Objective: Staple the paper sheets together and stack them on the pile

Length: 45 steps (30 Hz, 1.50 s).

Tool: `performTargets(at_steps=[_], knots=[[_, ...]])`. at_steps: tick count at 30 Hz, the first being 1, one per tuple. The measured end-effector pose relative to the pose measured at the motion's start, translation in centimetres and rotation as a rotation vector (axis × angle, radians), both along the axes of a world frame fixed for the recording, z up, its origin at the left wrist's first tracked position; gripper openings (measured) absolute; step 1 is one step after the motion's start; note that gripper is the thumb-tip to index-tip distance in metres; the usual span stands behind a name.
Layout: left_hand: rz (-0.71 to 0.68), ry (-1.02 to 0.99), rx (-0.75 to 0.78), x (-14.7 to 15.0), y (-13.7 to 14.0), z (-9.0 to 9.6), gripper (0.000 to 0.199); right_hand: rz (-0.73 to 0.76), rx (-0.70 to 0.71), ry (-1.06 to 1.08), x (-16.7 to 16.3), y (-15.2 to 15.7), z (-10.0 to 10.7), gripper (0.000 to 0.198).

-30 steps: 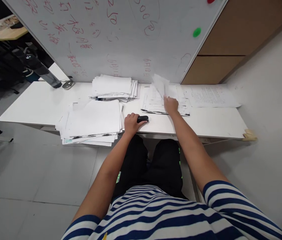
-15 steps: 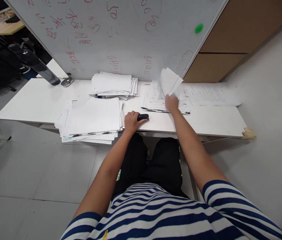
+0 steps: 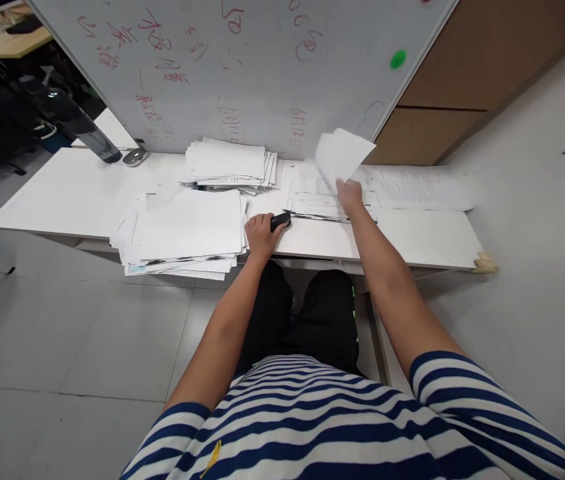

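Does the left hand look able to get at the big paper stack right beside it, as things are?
Probably yes: the left hand is beside the big paper stack, with nothing seen between them, though it holds a black object that might need setting down first.

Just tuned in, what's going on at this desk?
A person sits at a narrow white desk under a whiteboard. Their left hand holds a small black tool, possibly a stapler, near the front edge. Their right hand grips turned-up paper above the right-hand papers. To the left, a large paper pile overhangs the near edge, with a smaller pile behind it by the whiteboard.
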<state>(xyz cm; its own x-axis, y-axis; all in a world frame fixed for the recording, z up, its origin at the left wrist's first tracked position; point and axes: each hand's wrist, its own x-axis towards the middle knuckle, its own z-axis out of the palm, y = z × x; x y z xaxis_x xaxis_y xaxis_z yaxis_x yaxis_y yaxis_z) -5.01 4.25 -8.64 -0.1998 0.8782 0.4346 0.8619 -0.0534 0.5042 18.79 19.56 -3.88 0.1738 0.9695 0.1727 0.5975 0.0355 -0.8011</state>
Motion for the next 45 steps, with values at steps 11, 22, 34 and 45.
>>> performTargets(at_steps=[11, 22, 34, 45], knots=[[-0.525, -0.902, -0.016, 1.5, -4.0, 8.0, 0.071, 0.529, 0.505, -0.376, 2.9, -20.2, 9.4, 0.048], [-0.440, -1.040, 0.048, 3.6, -5.4, 10.8, 0.037, 0.232, 0.310, 0.179, 2.2, -20.5, 6.2, 0.043], [-0.415, -1.124, -0.121, 5.2, -3.1, 5.2, 0.044, 0.018, 0.156, 0.583, -3.7, -19.6, -0.3, 0.045], [-0.326, -1.082, -0.181, 4.6, -4.4, 3.4, 0.040, -0.018, 0.120, 0.387, -3.7, -20.7, -3.0, 0.040]])
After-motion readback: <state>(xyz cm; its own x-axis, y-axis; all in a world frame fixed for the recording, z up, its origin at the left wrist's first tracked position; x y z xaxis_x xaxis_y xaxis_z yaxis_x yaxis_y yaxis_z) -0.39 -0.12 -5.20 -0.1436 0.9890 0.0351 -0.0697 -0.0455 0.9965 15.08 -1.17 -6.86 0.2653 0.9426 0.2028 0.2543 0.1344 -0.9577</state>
